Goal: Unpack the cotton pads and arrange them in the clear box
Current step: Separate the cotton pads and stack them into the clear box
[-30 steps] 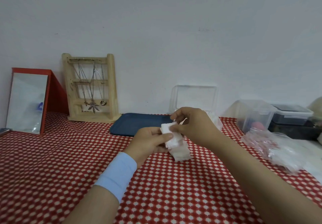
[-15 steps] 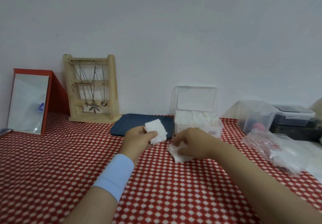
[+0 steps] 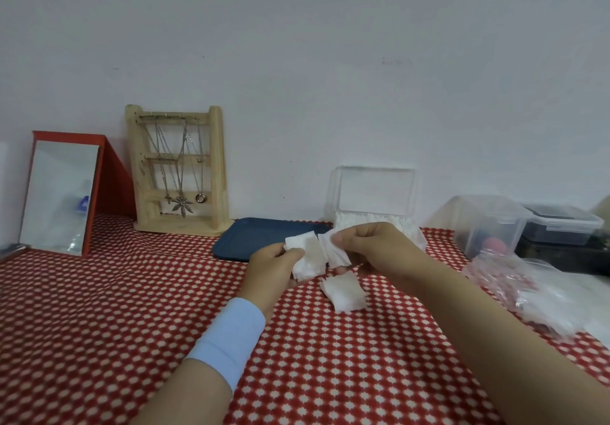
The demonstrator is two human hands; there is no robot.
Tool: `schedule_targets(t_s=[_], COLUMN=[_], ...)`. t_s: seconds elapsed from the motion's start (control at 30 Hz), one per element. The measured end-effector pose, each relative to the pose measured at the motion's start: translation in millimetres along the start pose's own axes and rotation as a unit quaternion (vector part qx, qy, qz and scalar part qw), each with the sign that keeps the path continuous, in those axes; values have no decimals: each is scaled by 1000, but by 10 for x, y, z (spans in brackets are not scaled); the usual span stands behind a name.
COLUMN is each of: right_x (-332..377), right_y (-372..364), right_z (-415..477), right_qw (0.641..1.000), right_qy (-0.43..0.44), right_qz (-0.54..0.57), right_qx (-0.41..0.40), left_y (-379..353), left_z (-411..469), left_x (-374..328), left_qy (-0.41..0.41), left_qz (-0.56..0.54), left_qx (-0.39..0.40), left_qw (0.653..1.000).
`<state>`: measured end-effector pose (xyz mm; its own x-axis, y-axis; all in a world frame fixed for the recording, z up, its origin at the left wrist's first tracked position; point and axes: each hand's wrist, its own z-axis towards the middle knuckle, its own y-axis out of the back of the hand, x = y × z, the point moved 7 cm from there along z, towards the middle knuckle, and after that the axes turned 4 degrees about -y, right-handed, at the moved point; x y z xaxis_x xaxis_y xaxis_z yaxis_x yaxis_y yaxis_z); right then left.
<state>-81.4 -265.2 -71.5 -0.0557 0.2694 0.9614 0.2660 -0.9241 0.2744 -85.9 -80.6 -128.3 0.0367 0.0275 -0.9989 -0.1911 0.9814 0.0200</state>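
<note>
My left hand [image 3: 272,267] holds a small stack of white square cotton pads [image 3: 305,256] above the red checked cloth. My right hand [image 3: 379,249] pinches another cotton pad [image 3: 336,253] right beside that stack, touching it. A few more pads [image 3: 345,292] lie on the cloth just below both hands. Behind my right hand stands the clear box [image 3: 374,193] with its lid up and a row of white pads packed inside; its front is partly hidden by my fingers.
A dark blue tray [image 3: 260,234] lies behind my left hand. A crumpled plastic bag [image 3: 528,289] sits at the right, with clear tubs [image 3: 488,223] behind it. A wooden jewellery stand [image 3: 178,173] and a red-framed mirror [image 3: 62,196] stand against the wall at left.
My right hand lifted a pad off the pile on the cloth and brought it up against the stack in my left hand, which moved slightly right.
</note>
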Motion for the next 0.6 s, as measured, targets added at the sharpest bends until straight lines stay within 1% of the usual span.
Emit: schedule_targets(t_s=[0.1, 0.17, 0.23, 0.37, 0.47, 0.53, 0.6], right_x=[-43, -70, -82, -81, -49, 10, 57], right_y=[6, 13, 5, -5, 23, 49, 42], right_z=[16, 39, 49, 56, 63, 53, 39], right_qw=[999, 999, 999, 999, 995, 988, 981], right_qy=[-27, -36, -36, -27, -9, 22, 46], right_qz=[20, 24, 27, -11, -63, -97, -145], right_qx=[4, 6, 8, -21, -79, -117, -121], left_y=[-98, -154, -191, -174, -170, -165, -174], left_z=[-38, -65, -79, -71, -69, -65, -65], left_x=[-12, -35, -53, -44, -16, -2, -6], left_qy=[24, 31, 23, 3, 10, 15, 14], left_qz=[-94, -135, -128, -61, -66, -74, -88], left_qx=[34, 61, 81, 70, 67, 64, 72], left_qw=[995, 988, 988, 996, 996, 995, 993])
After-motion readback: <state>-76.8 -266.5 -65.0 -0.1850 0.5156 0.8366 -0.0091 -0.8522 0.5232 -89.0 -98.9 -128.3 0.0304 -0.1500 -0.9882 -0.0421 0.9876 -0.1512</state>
